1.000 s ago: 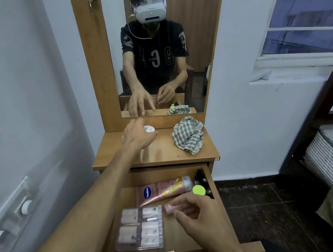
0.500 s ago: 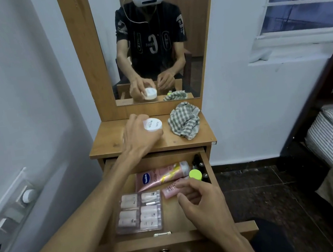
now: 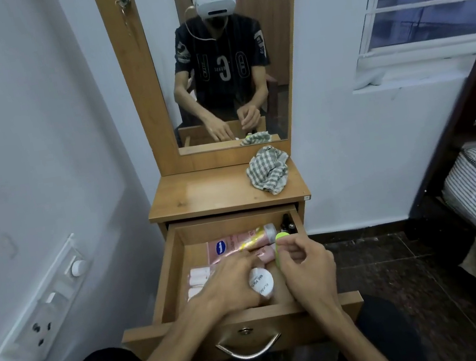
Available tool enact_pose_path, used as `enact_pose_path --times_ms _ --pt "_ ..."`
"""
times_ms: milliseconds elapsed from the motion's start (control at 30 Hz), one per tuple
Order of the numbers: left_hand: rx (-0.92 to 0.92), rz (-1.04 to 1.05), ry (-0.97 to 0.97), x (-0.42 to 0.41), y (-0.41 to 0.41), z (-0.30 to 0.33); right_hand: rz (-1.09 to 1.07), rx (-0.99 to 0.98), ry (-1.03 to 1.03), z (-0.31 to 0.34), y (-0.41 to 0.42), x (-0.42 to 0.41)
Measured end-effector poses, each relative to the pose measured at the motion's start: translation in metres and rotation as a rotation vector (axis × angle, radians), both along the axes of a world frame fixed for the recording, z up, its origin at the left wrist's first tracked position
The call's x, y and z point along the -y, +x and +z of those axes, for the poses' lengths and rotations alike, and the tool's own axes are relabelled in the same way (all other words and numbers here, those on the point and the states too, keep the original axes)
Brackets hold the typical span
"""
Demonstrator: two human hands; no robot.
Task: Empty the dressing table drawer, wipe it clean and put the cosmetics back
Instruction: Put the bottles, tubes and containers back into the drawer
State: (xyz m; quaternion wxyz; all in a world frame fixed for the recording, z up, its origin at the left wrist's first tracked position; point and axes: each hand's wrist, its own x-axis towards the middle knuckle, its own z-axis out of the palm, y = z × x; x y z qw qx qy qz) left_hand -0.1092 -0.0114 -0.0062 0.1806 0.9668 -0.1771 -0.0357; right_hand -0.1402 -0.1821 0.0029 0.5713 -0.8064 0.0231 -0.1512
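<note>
from the head view, the drawer (image 3: 167,271) of the dressing table stands pulled out, and both hands are down inside it. the left hand (image 3: 231,286) grips a small white round jar (image 3: 261,282) near the drawer's front wall, fingers curled over it, its lid facing up. just right of the jar, the right hand (image 3: 305,266) pinches a tube with a lime green cap (image 3: 277,244), the cap standing on edge above the knuckles. toward the drawer's back wall lies a pink lotion tube (image 3: 239,242) with a blue oval label, and in the back right corner stand 2 dark little bottles (image 3: 287,225). a clear pack of small white bottles (image 3: 197,279) lies along the drawer's left side, partly under the left hand. above the drawer, a crumpled checked cloth (image 3: 267,171) sits on the right of the tabletop (image 3: 202,195), below the mirror (image 3: 227,58).
</note>
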Motion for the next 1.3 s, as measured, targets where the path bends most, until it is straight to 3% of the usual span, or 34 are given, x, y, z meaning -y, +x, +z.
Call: enact_pose_path --times_ms 333,433,533,600,733,833,933,1300 --pt "-0.078 -0.143 0.097 0.015 0.007 0.005 0.000 -0.042 -0.139 -0.011 0.006 -0.002" --pt "-0.060 -0.074 0.005 0.008 0.008 0.007 0.002 -0.014 -0.145 -0.009 0.006 -0.001" --pt "-0.084 0.028 -0.208 -0.004 0.005 0.019 0.015 0.012 -0.154 -0.010 0.006 -0.001" --pt "-0.190 0.027 -0.308 -0.019 -0.003 0.033 0.054 0.043 -0.155 -0.009 0.004 -0.002" --pt "-0.411 -0.061 -0.111 -0.048 -0.029 0.050 0.298 0.298 -0.343 -0.003 -0.006 -0.004" --pt "-0.291 -0.073 0.053 -0.058 -0.041 0.048 0.559 0.337 -0.535 0.002 -0.013 -0.002" --pt "-0.168 -0.039 0.052 -0.062 -0.042 0.041 0.706 0.289 -0.697 0.001 -0.012 -0.001" --pt "0.107 0.027 0.058 -0.067 0.000 0.037 0.651 0.249 -1.074 0.020 0.057 -0.012"
